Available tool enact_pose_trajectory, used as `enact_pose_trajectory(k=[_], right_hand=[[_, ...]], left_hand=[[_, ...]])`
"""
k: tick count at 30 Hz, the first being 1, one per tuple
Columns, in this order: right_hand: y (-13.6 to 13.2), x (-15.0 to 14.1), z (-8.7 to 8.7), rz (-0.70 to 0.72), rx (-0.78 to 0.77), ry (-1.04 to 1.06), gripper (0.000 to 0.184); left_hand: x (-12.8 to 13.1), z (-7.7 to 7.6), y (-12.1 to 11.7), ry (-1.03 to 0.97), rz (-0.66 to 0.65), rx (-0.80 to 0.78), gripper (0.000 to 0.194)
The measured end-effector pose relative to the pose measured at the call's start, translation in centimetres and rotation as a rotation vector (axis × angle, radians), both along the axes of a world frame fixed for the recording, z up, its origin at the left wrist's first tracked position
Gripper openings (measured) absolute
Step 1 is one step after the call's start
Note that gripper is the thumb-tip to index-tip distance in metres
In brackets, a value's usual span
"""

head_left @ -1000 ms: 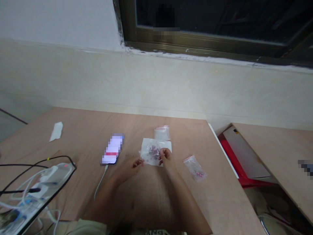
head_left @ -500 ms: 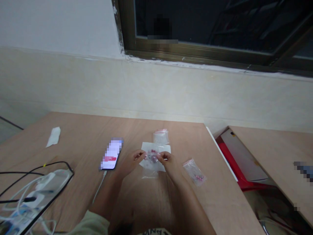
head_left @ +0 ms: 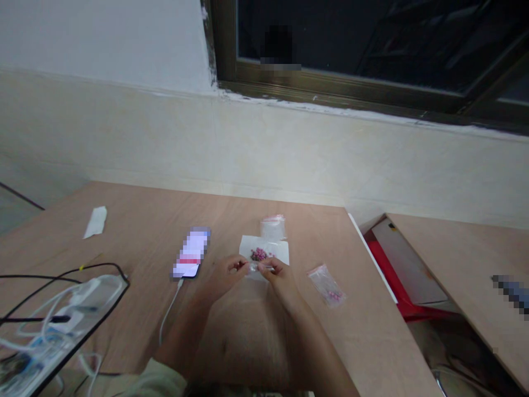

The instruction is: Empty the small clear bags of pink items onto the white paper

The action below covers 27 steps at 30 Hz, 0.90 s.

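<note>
Between my left hand (head_left: 229, 273) and my right hand (head_left: 279, 274), a small clear zip bag (head_left: 253, 268) is pinched at its top edge by the fingertips of both. It hangs over the near edge of a white sheet of paper (head_left: 281, 251). Just beyond my fingers, a pile of small pink and dark red beads (head_left: 258, 254) lies on that paper. Behind the sheet rest clear zip bags (head_left: 273, 227) with pink top strips. Right of my right hand is another zip bag (head_left: 325, 284) with pink beads at its near end. Whether the pinched bag contains anything is unclear.
A phone (head_left: 192, 252) on a white charging cable (head_left: 167, 314) lies to the left. Further left are a power strip (head_left: 97, 295) with tangled cords and a white paper scrap (head_left: 95, 222). A gap with a red item (head_left: 386, 278) separates this table from another at right.
Both hands have drawn slightly toward each other, the bag between them appearing narrower. The bead pile on the paper, mostly behind the bag before, now shows plainly beyond my fingers. The view has shifted slightly.
</note>
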State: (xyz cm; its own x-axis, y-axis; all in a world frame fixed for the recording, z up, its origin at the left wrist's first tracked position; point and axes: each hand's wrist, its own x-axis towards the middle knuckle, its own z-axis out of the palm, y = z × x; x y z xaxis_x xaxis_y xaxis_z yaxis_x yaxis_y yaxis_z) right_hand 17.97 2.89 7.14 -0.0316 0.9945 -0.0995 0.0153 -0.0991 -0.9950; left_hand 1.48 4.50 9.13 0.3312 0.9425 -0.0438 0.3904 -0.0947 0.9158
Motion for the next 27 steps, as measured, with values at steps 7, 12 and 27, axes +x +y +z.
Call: enact_pose_trajectory(k=[7,12,27], right_hand=[[0.5,-0.2,-0.5,-0.054,0.032,0.008,0.021],[1.5,0.9,-0.9,-0.083,-0.006,0.131,0.023],[7.4,1.6,-2.6,-0.350,-0.012,-0.426,0.028]], left_hand=[[1.0,0.1,0.2,0.056,-0.015,0.075,0.024],[0.6,0.0,1.6,0.020,-0.063,0.044,0.027],[-1.5,-1.5,2.3,-0.043,0.191,-0.093,0.035]])
